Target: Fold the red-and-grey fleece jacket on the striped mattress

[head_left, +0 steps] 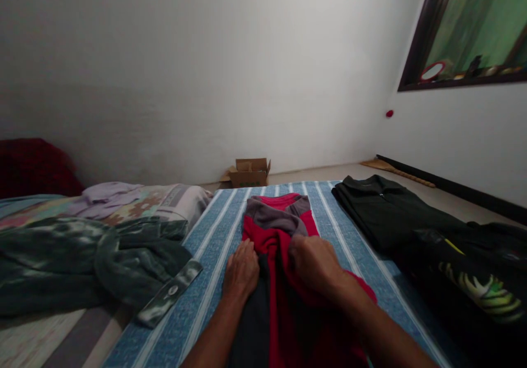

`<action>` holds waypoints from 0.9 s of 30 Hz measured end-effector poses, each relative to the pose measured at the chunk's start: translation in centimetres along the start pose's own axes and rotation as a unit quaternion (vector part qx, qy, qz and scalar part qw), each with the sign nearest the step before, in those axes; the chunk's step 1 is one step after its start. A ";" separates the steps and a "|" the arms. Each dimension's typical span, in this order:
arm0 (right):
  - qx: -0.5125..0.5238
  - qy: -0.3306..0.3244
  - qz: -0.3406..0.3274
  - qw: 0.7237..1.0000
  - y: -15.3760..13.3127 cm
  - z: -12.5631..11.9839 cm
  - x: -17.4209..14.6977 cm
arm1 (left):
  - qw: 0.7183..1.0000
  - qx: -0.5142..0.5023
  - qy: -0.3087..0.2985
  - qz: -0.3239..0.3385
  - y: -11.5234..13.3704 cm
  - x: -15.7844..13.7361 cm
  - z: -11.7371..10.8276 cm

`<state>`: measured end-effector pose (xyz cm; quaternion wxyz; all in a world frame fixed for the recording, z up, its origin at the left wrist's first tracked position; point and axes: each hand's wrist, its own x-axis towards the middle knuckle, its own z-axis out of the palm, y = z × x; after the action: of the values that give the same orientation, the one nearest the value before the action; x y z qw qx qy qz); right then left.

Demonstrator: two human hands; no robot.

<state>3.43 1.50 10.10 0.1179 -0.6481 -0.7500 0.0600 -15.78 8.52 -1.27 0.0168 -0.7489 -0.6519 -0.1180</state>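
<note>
A red and grey top [280, 230] lies lengthwise in front of me, its collar end pointing away and its front bunched in folds. My left hand [242, 269] rests on the top's left edge, fingers stretched forward over the fabric. On the other side, my right hand [315, 262] is closed around a gathered fold of the red and grey cloth, slightly raised. The lower part of the top runs toward me between my forearms. Beneath it is a blue and white striped cloth [218, 230].
To the left, a dark green tie-dye garment [140, 258] and a lilac cloth [107, 198] lie on a patterned cover [181, 200]. Dark folded clothes [382, 208] and a black printed garment [481, 291] are at right. A cardboard box [249, 174] stands by the wall.
</note>
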 end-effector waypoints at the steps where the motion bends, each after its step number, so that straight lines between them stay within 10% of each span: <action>1: -0.002 0.013 0.030 0.999 1.4 -0.5 0.1 | 1.000 -0.006 0.004 0.002 0.1 -0.1 0.0; 15: 0.226 -0.057 0.011 0.972 7.4 4.1 -0.9 | 0.995 -0.091 0.027 -0.011 0.2 -1.0 0.5; 27: -0.020 -0.088 0.013 0.996 1.7 2.4 -3.1 | 0.988 -0.141 0.066 0.024 -1.2 -0.4 1.3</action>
<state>4.87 -1.17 7.08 0.0374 -0.6524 -0.7498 0.1035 -16.84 8.59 -2.78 -0.0433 -0.7499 -0.6080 -0.2572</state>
